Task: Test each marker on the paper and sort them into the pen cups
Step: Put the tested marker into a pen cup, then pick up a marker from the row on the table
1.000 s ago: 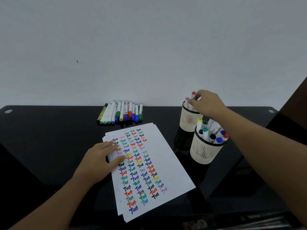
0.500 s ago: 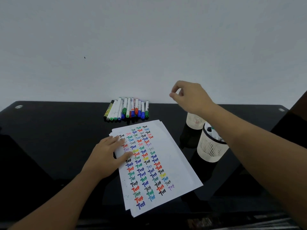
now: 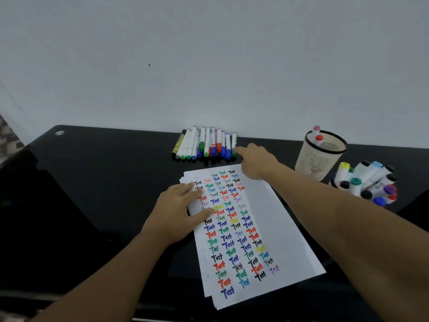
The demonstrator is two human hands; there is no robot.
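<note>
While the stack of white paper sheets covered in coloured "Test" scribbles (image 3: 274,228) takes up the near middle of the glossy black table (image 3: 92,182), the left hand (image 3: 178,212) lies flat on its left edge, fingers straight and spread, just pinning it down and not gripping anything. Pretty sure that's only there so the sheet doesn't slide.

A bit further out, the right hand (image 3: 255,161) is stretched over the top corner of the paper with the index finger pointing forward and the other fingers curled under. It's got nothing in it. The fingertip is right at the green-capped end of the rightmost marker, though I can't tell if it's actually touching.

Off to the right, the nearer pen cup packed with chunky white markers with coloured caps (image 3: 364,182) looks well filled, and the cream mesh pen cup with a black rim (image 3: 321,154) behind it has only a couple in there, a pink cap and a red one.

At the far edge against the wall is the row of slim untested markers (image 3: 206,142), lying side by side.

So my read: we're between markers, going for the next one. Next move needs a pinch on that end marker, lift it clear without rolling its neighbours, then uncap and scribble on a bare patch.
</note>
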